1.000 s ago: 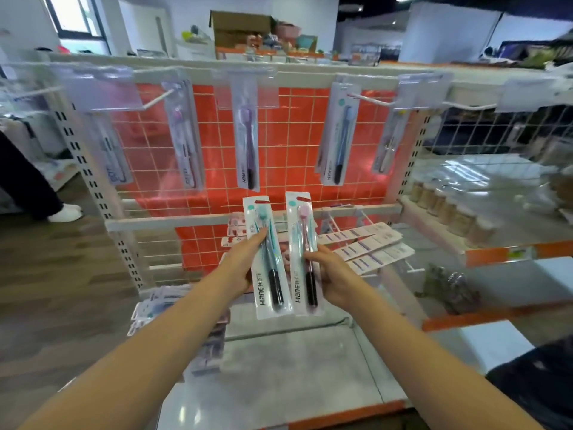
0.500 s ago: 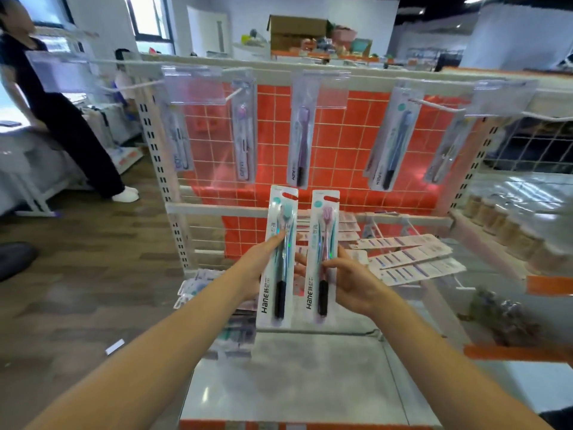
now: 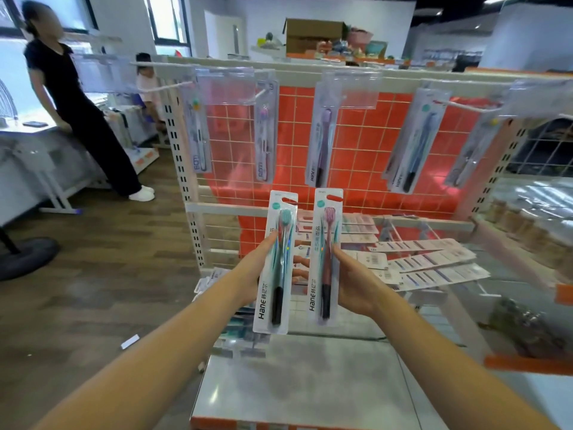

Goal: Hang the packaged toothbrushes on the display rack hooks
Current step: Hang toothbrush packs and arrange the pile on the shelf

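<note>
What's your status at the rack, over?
Left hand grips teal toothbrush pack, right hand grips pink toothbrush pack. Both upright, below the hooks, not hung. Nothing blocking.

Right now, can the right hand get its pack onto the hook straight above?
Probably yes: the right hand holds the pink pack below the purple pack's hook, nothing between, though a clear tag covers the tip.
</note>
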`<action>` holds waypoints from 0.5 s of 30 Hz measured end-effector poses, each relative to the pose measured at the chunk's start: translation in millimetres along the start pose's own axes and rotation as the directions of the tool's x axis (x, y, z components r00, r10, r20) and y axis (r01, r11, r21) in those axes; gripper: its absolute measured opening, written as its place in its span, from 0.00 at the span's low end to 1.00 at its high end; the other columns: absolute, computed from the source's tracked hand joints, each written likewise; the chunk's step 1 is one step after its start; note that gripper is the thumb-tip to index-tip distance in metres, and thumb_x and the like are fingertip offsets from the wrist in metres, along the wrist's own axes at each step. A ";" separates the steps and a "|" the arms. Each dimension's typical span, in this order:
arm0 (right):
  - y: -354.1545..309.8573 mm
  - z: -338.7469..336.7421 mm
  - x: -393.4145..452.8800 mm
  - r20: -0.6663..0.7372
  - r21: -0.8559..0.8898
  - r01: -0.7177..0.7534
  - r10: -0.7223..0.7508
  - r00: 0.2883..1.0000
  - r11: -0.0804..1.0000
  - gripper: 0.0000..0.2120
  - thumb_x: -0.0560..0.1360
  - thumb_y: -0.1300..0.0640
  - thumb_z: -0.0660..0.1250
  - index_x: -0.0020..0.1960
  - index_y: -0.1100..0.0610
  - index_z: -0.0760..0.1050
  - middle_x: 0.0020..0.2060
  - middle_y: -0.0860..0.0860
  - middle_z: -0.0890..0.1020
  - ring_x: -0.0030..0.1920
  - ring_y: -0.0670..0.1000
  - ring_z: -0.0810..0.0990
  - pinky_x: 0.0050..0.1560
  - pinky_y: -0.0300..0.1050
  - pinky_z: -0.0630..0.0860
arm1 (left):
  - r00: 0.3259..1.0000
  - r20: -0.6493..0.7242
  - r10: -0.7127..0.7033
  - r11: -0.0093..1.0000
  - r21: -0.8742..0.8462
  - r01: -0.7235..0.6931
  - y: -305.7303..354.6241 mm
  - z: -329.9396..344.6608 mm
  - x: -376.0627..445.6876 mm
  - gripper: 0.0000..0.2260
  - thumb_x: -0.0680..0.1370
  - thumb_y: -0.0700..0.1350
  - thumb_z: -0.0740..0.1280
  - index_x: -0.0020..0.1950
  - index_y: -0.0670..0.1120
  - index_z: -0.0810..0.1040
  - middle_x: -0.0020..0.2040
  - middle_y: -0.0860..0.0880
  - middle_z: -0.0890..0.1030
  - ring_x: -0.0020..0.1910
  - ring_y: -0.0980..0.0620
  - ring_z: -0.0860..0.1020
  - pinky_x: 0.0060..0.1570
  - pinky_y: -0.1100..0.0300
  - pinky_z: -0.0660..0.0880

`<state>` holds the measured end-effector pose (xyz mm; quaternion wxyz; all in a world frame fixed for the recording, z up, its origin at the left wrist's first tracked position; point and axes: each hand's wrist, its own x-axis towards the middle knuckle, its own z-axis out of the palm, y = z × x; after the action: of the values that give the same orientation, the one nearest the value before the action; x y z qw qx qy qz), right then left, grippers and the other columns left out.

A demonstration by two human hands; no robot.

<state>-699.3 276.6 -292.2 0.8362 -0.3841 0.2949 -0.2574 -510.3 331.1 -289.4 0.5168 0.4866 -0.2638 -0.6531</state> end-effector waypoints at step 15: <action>-5.5 30.3 12.9 0.047 -0.076 0.026 -0.022 0.999 0.997 0.14 0.78 0.66 0.58 0.61 0.56 0.74 0.44 0.55 0.85 0.43 0.53 0.85 0.41 0.48 0.82 | 0.990 -0.011 0.139 0.989 0.049 -0.139 10.5 -23.7 -4.3 0.21 0.79 0.59 0.57 0.50 0.42 0.80 0.37 0.45 0.83 0.34 0.49 0.83 0.35 0.58 0.79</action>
<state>-670.5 279.8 -275.5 0.8243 -0.4254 0.2805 -0.2469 -484.4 335.5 -288.1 0.5512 0.4839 -0.3088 -0.6056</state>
